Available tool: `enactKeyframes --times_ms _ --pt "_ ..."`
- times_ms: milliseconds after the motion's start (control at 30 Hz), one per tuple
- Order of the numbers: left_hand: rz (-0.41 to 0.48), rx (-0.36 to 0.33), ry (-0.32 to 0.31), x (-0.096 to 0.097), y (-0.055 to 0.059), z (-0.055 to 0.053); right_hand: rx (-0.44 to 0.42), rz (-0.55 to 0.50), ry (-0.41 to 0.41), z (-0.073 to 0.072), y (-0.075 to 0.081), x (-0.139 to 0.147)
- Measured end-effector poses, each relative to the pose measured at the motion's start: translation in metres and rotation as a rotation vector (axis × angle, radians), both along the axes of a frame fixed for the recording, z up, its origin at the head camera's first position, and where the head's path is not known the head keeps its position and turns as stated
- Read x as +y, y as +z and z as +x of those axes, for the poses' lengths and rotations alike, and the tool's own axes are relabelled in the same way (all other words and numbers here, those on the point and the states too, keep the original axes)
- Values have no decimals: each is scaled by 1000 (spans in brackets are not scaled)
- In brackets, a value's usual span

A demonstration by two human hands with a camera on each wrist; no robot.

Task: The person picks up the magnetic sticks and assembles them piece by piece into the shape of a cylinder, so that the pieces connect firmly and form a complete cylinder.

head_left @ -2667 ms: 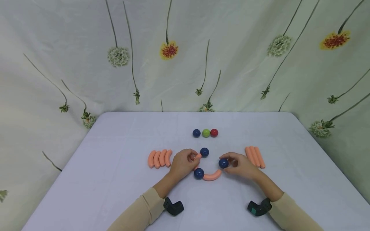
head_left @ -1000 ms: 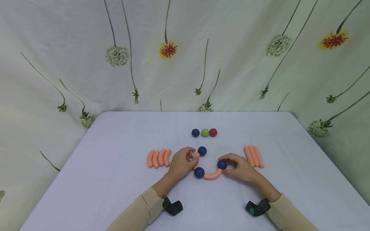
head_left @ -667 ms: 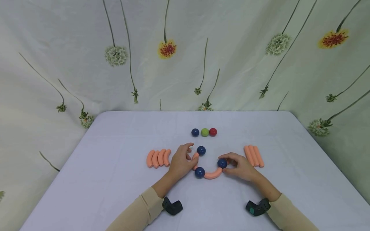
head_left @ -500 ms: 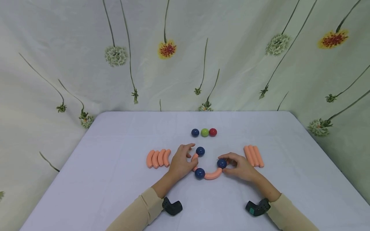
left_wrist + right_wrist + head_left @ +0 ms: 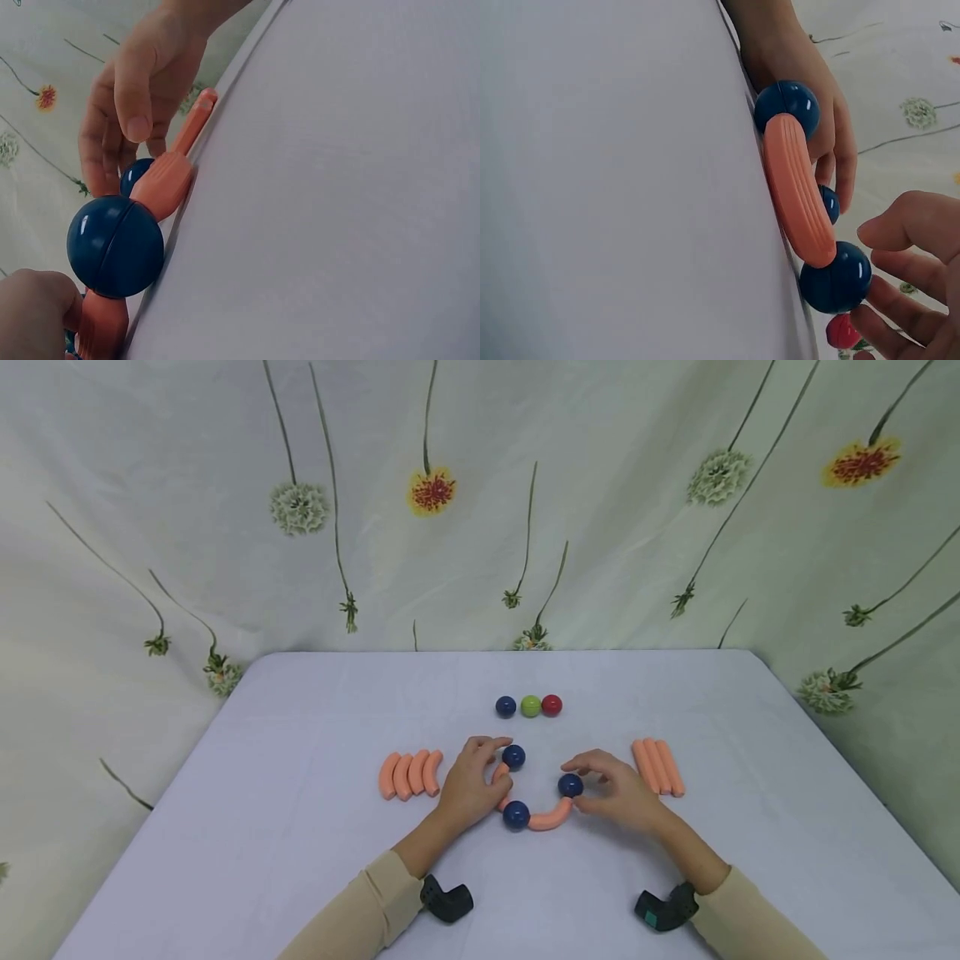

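Three glossy blue balls (image 5: 516, 815), two curved orange bars (image 5: 551, 817) chained on white cloth (image 5: 551, 889) — your right hand (image 5: 621, 792) spreads round one ball, gripping nothing; your left hand (image 5: 469, 783) — fingers loosely extended — beside one bar.

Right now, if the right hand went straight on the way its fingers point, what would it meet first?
Likely the blue ball by the end of the curved orange stick: it sits in the open grip of the right hand. Whether hand and ball touch is unclear.
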State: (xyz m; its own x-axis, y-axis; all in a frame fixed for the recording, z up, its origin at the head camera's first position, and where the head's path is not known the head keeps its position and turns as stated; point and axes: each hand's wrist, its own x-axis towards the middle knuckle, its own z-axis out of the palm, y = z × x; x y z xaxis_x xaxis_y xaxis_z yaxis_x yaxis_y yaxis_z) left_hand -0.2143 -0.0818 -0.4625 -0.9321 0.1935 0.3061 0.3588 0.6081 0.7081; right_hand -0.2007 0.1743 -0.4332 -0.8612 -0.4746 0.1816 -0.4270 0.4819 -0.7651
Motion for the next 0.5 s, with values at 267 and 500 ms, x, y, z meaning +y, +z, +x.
enactKeyframes --times_ms 267,500 --pt "18 52 -68 -1 -1 -1 275 62 86 16 4 -19" --pt "11 55 -78 -1 0 0 304 112 191 25 3 -30"
